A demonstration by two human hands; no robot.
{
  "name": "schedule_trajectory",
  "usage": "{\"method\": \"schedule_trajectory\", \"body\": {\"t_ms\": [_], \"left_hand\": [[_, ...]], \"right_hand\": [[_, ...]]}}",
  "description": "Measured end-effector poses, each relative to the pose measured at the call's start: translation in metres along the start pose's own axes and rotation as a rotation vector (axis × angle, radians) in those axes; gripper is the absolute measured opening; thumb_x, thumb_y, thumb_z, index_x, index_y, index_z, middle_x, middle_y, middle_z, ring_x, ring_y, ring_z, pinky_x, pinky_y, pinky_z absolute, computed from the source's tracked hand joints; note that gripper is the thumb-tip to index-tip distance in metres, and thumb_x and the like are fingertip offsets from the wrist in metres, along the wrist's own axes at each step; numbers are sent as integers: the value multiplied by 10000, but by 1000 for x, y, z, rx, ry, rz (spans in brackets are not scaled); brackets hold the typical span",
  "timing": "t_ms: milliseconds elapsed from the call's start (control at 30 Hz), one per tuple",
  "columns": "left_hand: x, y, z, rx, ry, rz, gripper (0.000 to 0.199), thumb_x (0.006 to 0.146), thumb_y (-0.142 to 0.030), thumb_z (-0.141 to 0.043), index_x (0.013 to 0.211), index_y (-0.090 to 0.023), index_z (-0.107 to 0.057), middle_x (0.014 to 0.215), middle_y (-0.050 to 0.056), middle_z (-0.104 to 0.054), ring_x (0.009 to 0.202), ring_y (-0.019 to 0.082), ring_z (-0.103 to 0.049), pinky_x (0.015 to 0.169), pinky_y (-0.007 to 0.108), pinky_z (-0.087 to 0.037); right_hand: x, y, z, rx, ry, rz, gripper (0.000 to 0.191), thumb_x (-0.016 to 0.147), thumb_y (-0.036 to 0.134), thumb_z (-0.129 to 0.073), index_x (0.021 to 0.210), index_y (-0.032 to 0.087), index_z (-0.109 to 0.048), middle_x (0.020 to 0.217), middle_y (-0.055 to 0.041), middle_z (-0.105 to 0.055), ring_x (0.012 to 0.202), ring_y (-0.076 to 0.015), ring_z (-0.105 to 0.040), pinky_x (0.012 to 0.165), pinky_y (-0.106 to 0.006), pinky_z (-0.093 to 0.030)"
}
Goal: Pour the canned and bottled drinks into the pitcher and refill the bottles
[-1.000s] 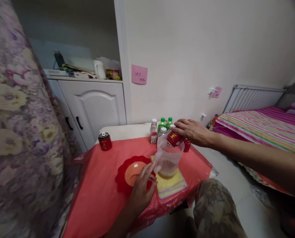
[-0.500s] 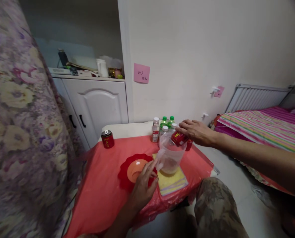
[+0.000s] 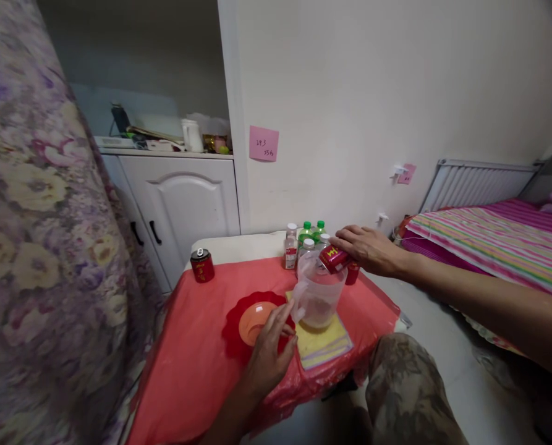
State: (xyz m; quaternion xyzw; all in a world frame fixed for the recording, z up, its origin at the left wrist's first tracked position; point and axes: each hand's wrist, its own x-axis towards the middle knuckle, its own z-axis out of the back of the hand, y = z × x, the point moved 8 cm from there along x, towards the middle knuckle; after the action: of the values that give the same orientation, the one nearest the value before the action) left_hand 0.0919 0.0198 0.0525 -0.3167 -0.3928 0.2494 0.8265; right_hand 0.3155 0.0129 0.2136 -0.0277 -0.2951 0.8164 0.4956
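Note:
My right hand (image 3: 366, 248) grips a red can (image 3: 334, 258), tilted with its top over the mouth of a translucent plastic jug (image 3: 319, 300). The jug stands on a folded yellow cloth (image 3: 324, 346) and holds some liquid at its bottom. My left hand (image 3: 271, 349), fingers apart and holding nothing, is beside the jug's handle, over the edge of a red scalloped plate (image 3: 235, 327). An orange bowl (image 3: 252, 315) sits on that plate. Whether my left fingertips touch the handle is unclear.
Another red can (image 3: 202, 266) stands at the table's back left. Several bottles, some green-capped (image 3: 306, 227), stand behind the jug. Another red object (image 3: 352, 274) is just right of it. A red cover (image 3: 178, 352) lies over the table. A bed (image 3: 498, 228) is at the right.
The camera view has shifted slightly. Both hands, the tilted can and the jug keep nearly the same places relative to one another.

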Motion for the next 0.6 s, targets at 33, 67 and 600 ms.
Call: {"method": "schedule_trajectory", "body": {"t_ms": [33,67,600], "left_hand": [[0,0,0,1,1,0,641,903,-134,-504,1515,-278,-375,1276,102,-621,864,149,-688,933,400,-578],[0,1,0,1,4,0,644,901,-133,-506,1515,-276,-374,1305,108,-608,869,147,-688,937,400,-576],[-3,5,1,26,-10,32,646,884,-135,-523,1508,-248,-403,1224,99,-660,844,152,-690,966,416,-575]], "right_hand": [[-1,0,0,1,-6,-7,443,976,143,-474,1415,191,-450,1264,-148,-634,1173,-297,-548,874,-406,-487],[-1,-1,0,1,-8,-12,439,979,143,-469,1415,188,-450,1270,-149,-633,1173,-297,-548,876,-407,-489],[-14,-4,-4,90,-68,-105,507,918,86,-503,1414,190,-481,1269,-150,-648,1127,-295,-586,913,-429,-503]]}}
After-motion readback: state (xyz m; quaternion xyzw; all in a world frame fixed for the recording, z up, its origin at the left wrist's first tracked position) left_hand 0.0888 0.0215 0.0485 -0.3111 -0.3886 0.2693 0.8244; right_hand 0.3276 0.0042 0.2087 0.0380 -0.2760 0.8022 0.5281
